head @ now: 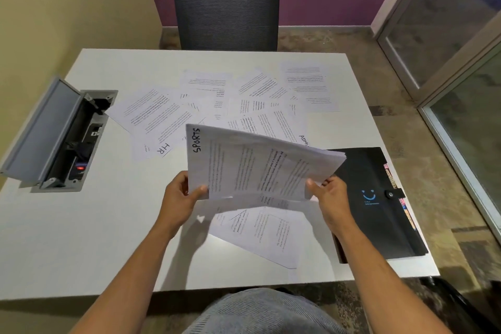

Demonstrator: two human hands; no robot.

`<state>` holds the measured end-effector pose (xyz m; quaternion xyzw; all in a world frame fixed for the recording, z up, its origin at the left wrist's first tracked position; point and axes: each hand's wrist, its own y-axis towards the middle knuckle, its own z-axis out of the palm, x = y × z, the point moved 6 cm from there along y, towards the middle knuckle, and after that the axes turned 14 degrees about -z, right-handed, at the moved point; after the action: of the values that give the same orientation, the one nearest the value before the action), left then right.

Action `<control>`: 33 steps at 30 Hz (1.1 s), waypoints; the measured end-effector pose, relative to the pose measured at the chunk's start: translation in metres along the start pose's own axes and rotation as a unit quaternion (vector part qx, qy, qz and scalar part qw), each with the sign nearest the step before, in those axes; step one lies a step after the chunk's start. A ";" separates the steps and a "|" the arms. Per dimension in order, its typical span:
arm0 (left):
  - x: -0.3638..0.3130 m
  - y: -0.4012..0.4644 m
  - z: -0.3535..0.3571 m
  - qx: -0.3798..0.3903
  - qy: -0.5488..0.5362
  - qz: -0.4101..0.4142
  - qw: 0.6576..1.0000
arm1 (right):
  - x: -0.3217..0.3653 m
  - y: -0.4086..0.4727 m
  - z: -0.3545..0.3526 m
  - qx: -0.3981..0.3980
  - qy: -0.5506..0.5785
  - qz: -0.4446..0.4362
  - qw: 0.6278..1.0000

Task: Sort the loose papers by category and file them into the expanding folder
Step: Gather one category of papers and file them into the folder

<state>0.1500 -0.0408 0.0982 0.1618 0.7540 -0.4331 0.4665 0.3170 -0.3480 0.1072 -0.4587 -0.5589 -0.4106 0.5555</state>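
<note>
A stack of printed sheets [254,168], its top page hand-marked "SPORTS", is lifted above the white table [81,238]. My left hand [180,195] pinches its near left corner and my right hand [329,195] grips its near right edge. Under the stack a few more sheets [268,236] lie flat. Several loose papers [217,100] are scattered across the far half, one marked "HR" [163,148] and another whose mark reads "ADMI" [303,139] before the stack hides the rest. The black expanding folder [379,206] lies closed by its snap strap at the right edge, coloured tabs showing.
An open grey cable box [54,138] with sockets is set into the table at the left. A dark mesh chair [226,8] stands behind the far edge. A glass partition [461,62] runs along the right. My knee shows below the table's near edge.
</note>
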 end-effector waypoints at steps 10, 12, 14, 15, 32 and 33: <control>0.018 0.002 0.015 0.013 0.003 0.005 1.000 | -0.032 -0.013 0.009 0.037 -0.014 0.034 0.999; 0.019 0.002 0.015 0.009 0.001 0.003 1.000 | -0.034 -0.012 0.010 0.034 -0.029 0.033 0.998; 0.015 0.001 0.015 0.004 -0.002 0.010 1.000 | -0.029 -0.011 0.011 0.033 -0.036 0.020 0.999; 0.011 0.001 0.015 0.001 -0.003 0.018 1.000 | -0.025 -0.010 0.011 0.032 -0.040 0.012 0.999; -0.002 0.018 0.038 -0.008 0.028 0.018 0.999 | -0.045 -0.059 -0.045 -0.120 0.021 0.123 0.985; 0.001 0.017 0.042 -0.009 0.040 0.013 0.999 | -0.049 -0.064 -0.049 -0.139 0.047 0.131 0.980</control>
<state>0.1840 -0.0653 0.0809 0.1844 0.7739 -0.4135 0.4428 0.2654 -0.4135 0.0640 -0.5805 -0.4046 -0.4294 0.5612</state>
